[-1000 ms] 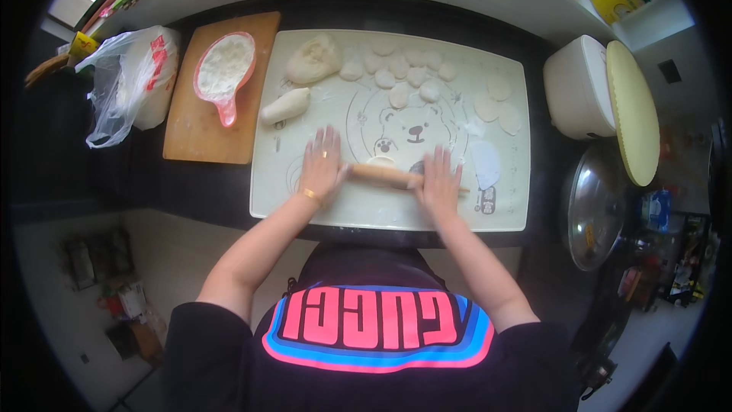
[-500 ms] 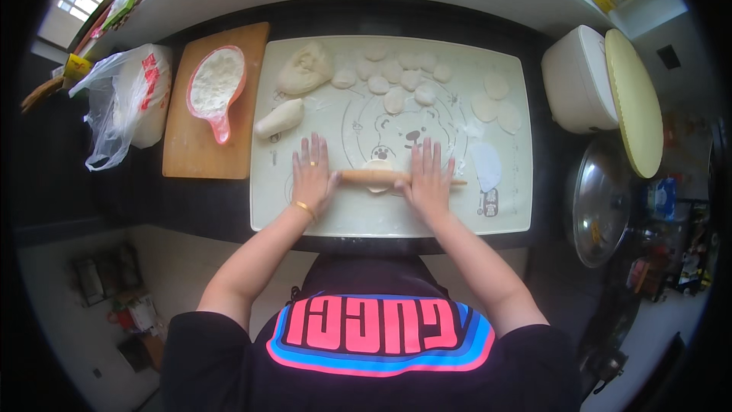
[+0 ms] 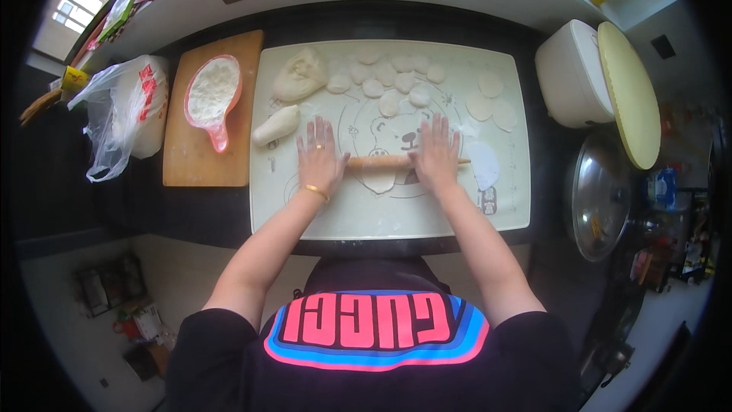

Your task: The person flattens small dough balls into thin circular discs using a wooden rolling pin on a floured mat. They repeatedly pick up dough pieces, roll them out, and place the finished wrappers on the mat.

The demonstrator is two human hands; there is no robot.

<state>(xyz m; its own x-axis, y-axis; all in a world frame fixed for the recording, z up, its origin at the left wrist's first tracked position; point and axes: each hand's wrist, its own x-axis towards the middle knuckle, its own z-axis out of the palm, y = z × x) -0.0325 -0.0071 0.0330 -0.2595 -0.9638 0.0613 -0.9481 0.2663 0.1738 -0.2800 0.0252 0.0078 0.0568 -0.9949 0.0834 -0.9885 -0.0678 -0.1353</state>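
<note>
Head cam, looking down: we see a person's two bare hands at work on a pale pastry mat [image 3: 358, 217] w/ a bear print [image 3: 396, 137], on a black counter [image 3: 213, 210]. The L hand [image 3: 320, 162] lies flat, fingers straight, palm on the L end of a wooden rolling pin [image 3: 379, 162]; the R hand [image 3: 437, 154] lies likewise near its R end, the tapered tip poking out beyond. Neither hand is wrapped around the pin: both just press from above, well apart. Btwn them, a thin dough wrapper [image 3: 379, 181] sits partly under the pin, its near edge showing, approx. mid-mat. A gold bracelet [image 3: 316, 192] and a ring [image 3: 319, 148] are on the L side.

Far L on the mat we find a big dough lump [image 3: 300, 76], w/ a dough log [image 3: 276, 126] nearer us. Small dough discs [image 3: 372, 88] cluster at far ctr; three wider wrappers [image 3: 490, 84] lie far R, w/ a half-round white scraper [image 3: 483, 164] nearer, just R of the pin tip.

L of the mat: a cutting board [image 3: 187, 160] w/ a pink-handled cup [image 3: 219, 140] of flour [image 3: 213, 88], then a plastic bag [image 3: 107, 126]. R: a white bin [image 3: 568, 69], a yellow scalloped disc [image 3: 629, 99] and, nearer, a glass lid [image 3: 598, 198].
</note>
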